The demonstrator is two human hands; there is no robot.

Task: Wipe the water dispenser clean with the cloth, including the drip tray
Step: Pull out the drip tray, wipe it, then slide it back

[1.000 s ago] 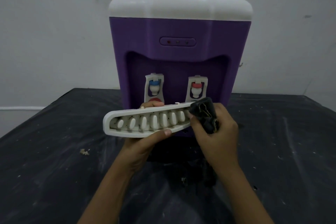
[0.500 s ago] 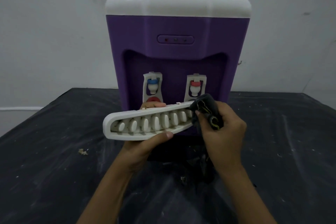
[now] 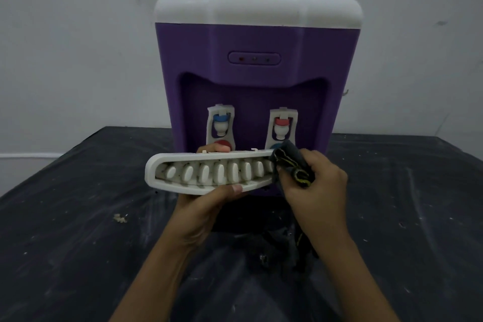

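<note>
A purple water dispenser (image 3: 256,42) with a white top stands at the back of the black table, its two taps facing me. My left hand (image 3: 201,209) holds the white slotted drip tray (image 3: 167,162) out in front of the dispenser, tilted toward me, thumb on its near edge and fingers behind. My right hand (image 3: 316,191) is shut on a dark grey cloth (image 3: 292,165) with yellow stitching, pressed onto the tray's right end. The rest of the cloth hangs below the hand.
The black table (image 3: 78,243) is scuffed and dusty, with a small crumb of debris (image 3: 120,218) left of my forearm. A stained white wall (image 3: 78,34) rises directly behind the dispenser.
The cloth in my right hand has shifted slightly along the tray's right end. The left hand keeps the tray in nearly the same place.
</note>
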